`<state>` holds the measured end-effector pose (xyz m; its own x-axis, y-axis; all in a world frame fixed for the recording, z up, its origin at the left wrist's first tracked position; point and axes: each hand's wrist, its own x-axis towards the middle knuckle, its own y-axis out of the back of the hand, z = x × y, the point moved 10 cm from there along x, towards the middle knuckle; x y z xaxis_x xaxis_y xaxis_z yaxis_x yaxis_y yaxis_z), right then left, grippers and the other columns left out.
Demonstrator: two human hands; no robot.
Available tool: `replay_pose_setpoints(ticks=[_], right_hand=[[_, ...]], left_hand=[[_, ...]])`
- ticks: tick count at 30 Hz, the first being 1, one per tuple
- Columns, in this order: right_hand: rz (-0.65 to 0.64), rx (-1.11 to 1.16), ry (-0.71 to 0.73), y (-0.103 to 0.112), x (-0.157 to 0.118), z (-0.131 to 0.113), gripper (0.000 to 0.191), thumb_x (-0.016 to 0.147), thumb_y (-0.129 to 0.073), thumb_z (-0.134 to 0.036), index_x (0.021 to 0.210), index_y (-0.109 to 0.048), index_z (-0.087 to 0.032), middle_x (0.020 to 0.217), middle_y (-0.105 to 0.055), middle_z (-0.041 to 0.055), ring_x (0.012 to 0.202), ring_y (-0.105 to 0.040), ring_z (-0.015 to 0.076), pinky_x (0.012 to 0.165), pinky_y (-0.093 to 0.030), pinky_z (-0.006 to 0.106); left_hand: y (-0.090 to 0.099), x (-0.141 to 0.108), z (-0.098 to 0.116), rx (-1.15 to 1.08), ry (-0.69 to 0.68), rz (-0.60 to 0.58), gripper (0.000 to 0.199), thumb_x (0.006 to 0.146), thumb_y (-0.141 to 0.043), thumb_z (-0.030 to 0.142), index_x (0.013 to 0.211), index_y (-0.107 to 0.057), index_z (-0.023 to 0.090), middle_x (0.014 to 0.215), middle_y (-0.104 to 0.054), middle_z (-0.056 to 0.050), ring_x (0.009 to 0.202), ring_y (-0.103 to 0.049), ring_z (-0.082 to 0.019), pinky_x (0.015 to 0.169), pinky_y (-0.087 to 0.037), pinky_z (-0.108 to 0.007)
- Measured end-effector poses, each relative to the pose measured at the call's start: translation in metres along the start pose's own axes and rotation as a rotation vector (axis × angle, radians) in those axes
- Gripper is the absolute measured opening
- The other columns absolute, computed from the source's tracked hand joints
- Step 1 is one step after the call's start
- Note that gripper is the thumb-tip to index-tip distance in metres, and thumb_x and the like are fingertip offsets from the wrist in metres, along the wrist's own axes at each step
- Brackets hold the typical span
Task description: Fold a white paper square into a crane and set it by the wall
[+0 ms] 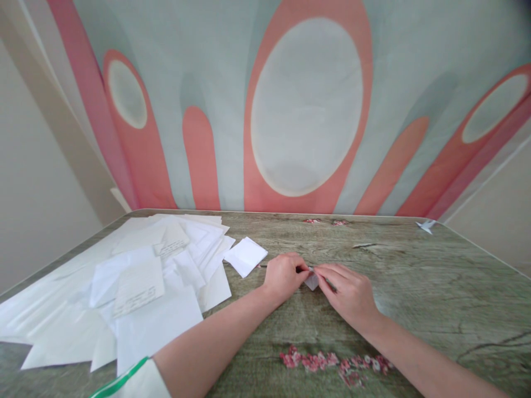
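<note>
Pinching the small paper [312, 282] at five o'clock from view centre, your left hand [286, 275] and right hand [349, 290] seem mid-fold; from it, one finished-looking shape [426, 226] lies at two, flat squares [246, 257] at nine.

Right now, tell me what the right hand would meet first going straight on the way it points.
Beyond the small paper it pinches, the right hand would most likely meet the left hand first; the depth between them is hard to judge.
</note>
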<state>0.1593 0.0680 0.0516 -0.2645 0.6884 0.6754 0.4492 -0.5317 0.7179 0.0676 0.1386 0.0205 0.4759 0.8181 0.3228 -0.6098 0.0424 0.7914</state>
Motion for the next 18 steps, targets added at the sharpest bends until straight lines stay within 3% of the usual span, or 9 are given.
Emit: replay_pose_setpoints(ticks=[11,18], right_hand=[[-0.072,0.011,-0.068,-0.011,0.000,0.012,0.018,0.085,-0.054,-0.029,0.096,-0.064,-0.021,0.097,-0.067,0.0033,0.086,-0.062,0.0181,0.078,-0.049,0.030],[-0.101,0.023,-0.034,-0.016,-0.002,0.012,0.017,0.087,-0.050,-0.023,0.093,-0.066,-0.022,0.094,-0.067,0.0020,0.085,-0.061,0.0169,0.079,-0.048,0.029]], left_hand=[[0.000,0.000,0.000,0.022,-0.005,-0.005,0.006,0.074,-0.061,0.024,0.072,-0.067,0.023,0.076,-0.066,0.003,0.073,-0.060,-0.014,0.063,-0.040,-0.021],[0.002,-0.001,0.007,0.024,-0.034,-0.012,0.007,0.076,-0.060,0.023,0.077,-0.067,0.023,0.078,-0.066,0.003,0.075,-0.060,-0.014,0.065,-0.041,-0.021]])
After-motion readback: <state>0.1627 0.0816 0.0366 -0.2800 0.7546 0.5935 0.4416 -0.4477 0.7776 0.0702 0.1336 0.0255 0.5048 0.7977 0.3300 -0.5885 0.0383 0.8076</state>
